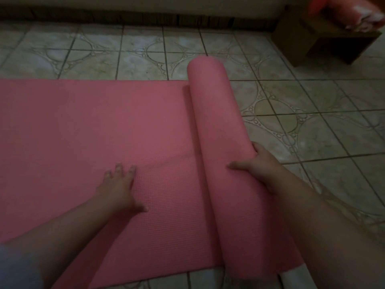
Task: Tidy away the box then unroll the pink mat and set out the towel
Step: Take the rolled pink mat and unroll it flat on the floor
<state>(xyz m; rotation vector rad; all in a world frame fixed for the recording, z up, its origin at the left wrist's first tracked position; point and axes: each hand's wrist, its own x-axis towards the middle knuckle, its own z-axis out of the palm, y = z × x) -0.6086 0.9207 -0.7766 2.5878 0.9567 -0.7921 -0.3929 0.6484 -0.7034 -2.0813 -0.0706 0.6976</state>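
Note:
The pink mat [83, 132] lies partly unrolled on the tiled floor, its flat part stretching to the left. The remaining roll [216, 122] stands across the mat, running from near to far. My right hand [256, 163] grips the near part of the roll, thumb on top and fingers around its right side. My left hand [118, 184] rests flat on the unrolled mat, fingers spread, left of the roll. A brown cardboard box [325, 40] sits at the far right by the wall. A pink-and-white rolled towel [350, 11] lies on top of it.
Patterned floor tiles [312, 126] spread to the right of the roll and beyond the mat. A pale wall or furniture base [145, 7] with a dark strip runs along the far edge. The room is dim.

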